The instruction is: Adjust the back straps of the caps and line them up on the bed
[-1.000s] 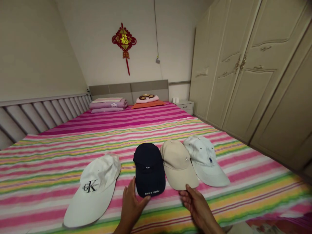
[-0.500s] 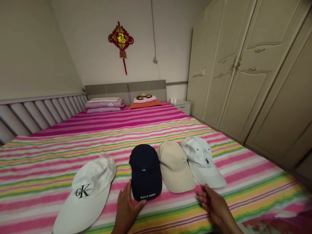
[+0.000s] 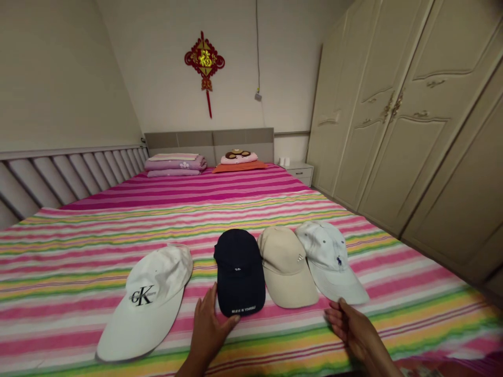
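Observation:
Four caps would be a count, so: several caps lie on a striped bed sheet [image 3: 275,345]. My left hand [image 3: 210,330] is at the near left corner of a navy cap [image 3: 240,277], thumb and fingers apart, fingertips against its brim. Beside that cap, touching it, lies a beige cap [image 3: 288,267]. A white cap with a small blue emblem [image 3: 328,256] overlaps the beige one's right side. The thumb of my right hand [image 3: 349,324] is on its front brim edge, the other fingers curled close below. Farther left, a white cap with black letters [image 3: 151,298] lies apart.
Folded purple bedding [image 3: 175,165] and a pink folded item [image 3: 239,157] lie by the headboard [image 3: 236,140]. A padded rail [image 3: 78,173] lines the left side. A nightstand [image 3: 301,173] and a tall wardrobe [image 3: 377,115] stand to the right.
The view has turned slightly left, so everything sits a little farther right. My right thumb has come onto the white cap's brim edge. My left hand stays by the navy cap's brim.

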`<state>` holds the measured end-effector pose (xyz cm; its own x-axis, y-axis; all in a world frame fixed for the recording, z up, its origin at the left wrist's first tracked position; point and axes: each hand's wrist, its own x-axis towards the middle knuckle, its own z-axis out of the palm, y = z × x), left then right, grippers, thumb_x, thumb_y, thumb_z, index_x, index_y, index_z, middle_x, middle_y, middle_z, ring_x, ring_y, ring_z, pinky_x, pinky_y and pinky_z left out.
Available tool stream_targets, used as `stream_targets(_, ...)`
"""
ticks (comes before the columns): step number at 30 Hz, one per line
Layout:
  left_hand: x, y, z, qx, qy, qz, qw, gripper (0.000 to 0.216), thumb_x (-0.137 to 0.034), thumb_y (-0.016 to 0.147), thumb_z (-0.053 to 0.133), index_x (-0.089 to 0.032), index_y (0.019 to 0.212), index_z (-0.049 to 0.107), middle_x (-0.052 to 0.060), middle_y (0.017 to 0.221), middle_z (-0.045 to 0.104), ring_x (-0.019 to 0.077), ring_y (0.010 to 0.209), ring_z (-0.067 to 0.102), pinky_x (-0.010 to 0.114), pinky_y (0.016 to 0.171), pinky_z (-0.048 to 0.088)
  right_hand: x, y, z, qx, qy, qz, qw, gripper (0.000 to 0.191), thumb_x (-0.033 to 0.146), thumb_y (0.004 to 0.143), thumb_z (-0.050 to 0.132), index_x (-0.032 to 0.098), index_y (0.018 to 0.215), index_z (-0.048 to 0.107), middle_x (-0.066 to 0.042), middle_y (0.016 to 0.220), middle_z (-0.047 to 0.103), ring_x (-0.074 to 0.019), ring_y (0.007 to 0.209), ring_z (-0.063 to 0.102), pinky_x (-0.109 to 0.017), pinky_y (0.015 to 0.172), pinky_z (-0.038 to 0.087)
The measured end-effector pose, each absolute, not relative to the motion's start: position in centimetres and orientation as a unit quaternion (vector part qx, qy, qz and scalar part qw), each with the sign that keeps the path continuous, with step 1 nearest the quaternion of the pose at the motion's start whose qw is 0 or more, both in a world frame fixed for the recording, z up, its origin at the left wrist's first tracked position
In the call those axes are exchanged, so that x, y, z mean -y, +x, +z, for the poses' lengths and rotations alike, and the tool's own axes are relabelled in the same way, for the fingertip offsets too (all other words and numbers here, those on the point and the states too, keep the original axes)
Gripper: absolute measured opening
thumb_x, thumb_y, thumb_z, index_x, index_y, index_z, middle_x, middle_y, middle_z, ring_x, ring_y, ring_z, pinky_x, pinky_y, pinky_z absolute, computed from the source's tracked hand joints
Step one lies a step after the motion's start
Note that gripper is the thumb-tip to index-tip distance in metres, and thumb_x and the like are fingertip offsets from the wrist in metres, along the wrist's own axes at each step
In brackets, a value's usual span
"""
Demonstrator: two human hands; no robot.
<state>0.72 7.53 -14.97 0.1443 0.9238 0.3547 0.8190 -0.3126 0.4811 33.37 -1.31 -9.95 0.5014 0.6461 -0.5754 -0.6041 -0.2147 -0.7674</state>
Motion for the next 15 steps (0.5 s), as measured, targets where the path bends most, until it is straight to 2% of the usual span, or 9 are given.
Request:
stream_targets(5, -7.37, 0.84, -14.83, -0.573, 0.754, 0.309, 0.085, 0.081, -0.05, 0.067, 0.055, -0.011, 0.131, 0.026, 0.019, 0.131, 0.043, 0.0295, 0.122, 0.038, 0.052, 0.103, 0.021, 1.22, 32.68, -10.09, 0.025, -0.614, 0.463, 0.638, 0.014, 0.021, 0.082, 0.047, 0.015, 0.069, 0.048, -0.001, 0.044, 0.061, -0.0124, 0.04, 0.06, -0.019, 0.038, 0.046)
stream_targets(15, -7.26, 0.81, -15.05, -0.569, 0.751, 0.323, 0.087, 0.079, -0.046, 0.067, 0.055, -0.012, 0.132, 0.025, 0.018, 0.13, 0.045, 0.0293, 0.122, 0.039, 0.052, 0.103, 0.022, 0.99, 32.57, -10.95, 0.063, -0.636, 0.389, 0.664, 0.011, 0.019, 0.073, 0.055, 0.017, 0.066, 0.046, 0.001, 0.043, 0.061, -0.0127, 0.038, 0.058, -0.02, 0.036, 0.045)
